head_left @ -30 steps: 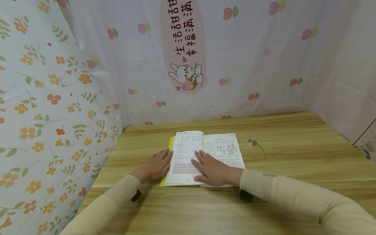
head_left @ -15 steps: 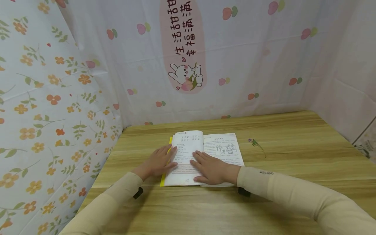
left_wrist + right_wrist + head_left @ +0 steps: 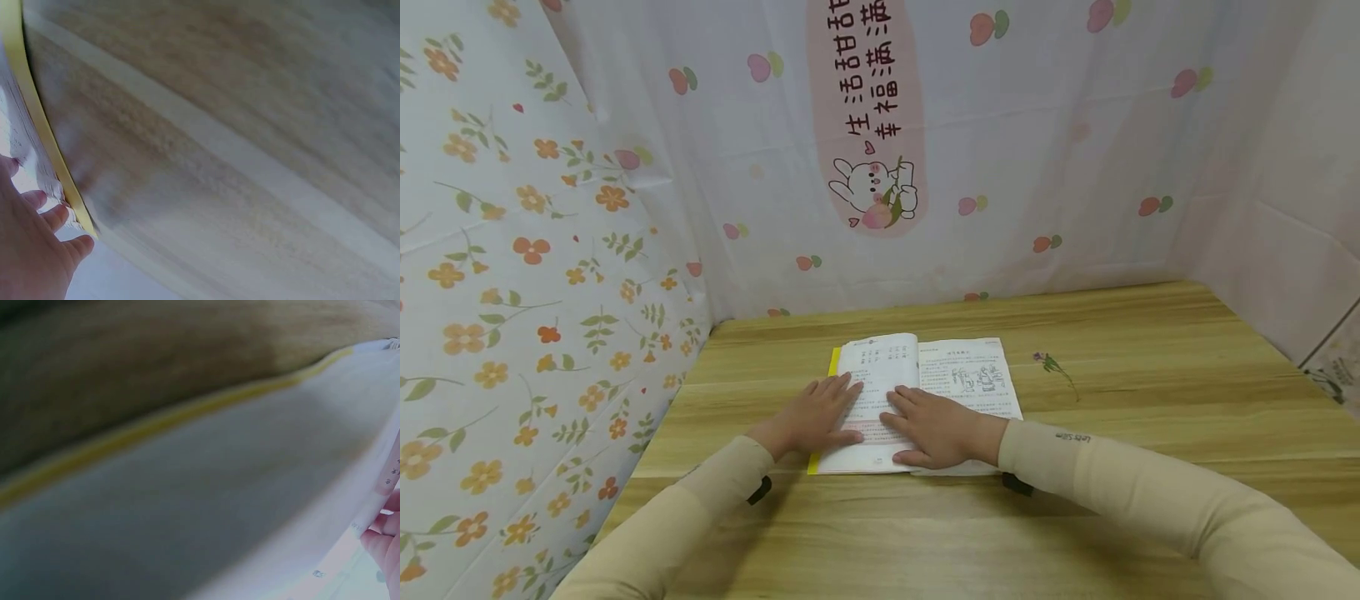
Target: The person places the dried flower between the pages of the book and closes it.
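An open book (image 3: 891,367) with printed pages lies on the wooden table, its yellow cover edge (image 3: 44,122) showing along the left side. My left hand (image 3: 816,412) rests with extended fingers on the left page, near its outer edge. Close to the spine, my right hand (image 3: 936,425) lies flat, fingers spread, across the lower part of the pages. The right page carries a line drawing (image 3: 979,380). In the right wrist view, only some fingers (image 3: 381,540) show at the right edge, beside the curved page.
A small purple flower sprig (image 3: 1054,367) lies on the table to the right of the book. White printed cloth (image 3: 1037,167) hangs behind the table, and flowered cloth (image 3: 535,333) hangs along the left. The wooden tabletop (image 3: 865,542) extends toward me.
My left hand has slid from the book's left edge rightward onto the left page. The right hand has shifted slightly left, and the book stays in place.
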Tool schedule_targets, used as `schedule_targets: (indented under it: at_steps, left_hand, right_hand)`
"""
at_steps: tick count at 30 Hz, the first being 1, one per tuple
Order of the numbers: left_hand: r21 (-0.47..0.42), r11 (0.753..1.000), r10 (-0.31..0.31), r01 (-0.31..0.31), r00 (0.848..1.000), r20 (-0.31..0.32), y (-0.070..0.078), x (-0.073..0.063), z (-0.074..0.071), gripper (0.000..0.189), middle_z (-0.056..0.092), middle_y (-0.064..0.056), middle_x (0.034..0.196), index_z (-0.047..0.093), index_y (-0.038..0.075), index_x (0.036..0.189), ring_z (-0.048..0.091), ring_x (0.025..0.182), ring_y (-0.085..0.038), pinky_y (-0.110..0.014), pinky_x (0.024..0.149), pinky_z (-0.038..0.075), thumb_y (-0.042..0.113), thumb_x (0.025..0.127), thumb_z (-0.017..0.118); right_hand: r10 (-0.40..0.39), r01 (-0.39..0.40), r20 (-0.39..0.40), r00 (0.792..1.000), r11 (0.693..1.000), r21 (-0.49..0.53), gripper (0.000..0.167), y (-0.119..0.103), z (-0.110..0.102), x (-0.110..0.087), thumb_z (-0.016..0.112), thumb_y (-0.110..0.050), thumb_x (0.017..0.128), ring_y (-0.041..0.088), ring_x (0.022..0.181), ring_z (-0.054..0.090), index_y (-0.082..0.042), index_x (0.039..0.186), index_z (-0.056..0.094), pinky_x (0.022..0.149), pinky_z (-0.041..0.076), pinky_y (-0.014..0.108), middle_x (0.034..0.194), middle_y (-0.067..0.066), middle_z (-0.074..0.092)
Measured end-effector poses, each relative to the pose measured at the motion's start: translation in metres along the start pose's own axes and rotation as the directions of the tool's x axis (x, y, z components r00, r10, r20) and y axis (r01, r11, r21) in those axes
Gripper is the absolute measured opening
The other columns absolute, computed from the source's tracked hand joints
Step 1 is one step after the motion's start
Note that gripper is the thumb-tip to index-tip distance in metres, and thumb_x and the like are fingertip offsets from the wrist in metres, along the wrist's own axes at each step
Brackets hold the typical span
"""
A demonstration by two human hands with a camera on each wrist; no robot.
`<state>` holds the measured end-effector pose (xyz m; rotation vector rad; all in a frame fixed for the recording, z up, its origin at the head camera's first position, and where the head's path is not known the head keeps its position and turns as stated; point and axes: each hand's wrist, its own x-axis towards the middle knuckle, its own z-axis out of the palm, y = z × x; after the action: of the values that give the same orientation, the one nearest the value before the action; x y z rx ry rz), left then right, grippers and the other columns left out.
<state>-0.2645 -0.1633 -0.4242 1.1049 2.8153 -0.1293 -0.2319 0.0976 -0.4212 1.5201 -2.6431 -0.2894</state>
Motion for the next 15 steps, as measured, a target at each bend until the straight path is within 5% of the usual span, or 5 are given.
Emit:
schedule_targets:
  at_steps: [15]
  left_hand:
    - [0.017, 0.999, -0.036, 0.035, 0.998, 0.052, -0.0001, 0.0026, 0.0055, 0.086, 0.018, -0.015, 0.159, 0.017, 0.013, 0.157, 0.021, 0.143, -0.032, -0.053, 0.11, 0.023, 0.069, 0.094, 0.037]
  right_hand:
    - [0.01, -0.012, 0.045, 0.999, 0.999, 0.037, 0.072, 0.0023, -0.0081, 0.0016, 0.029, -0.062, 0.099, 0.033, 0.14, 0.03, -0.011, 0.148, 0.042, 0.111, 0.026, 0.043, 0.152, 0.017, 0.036]
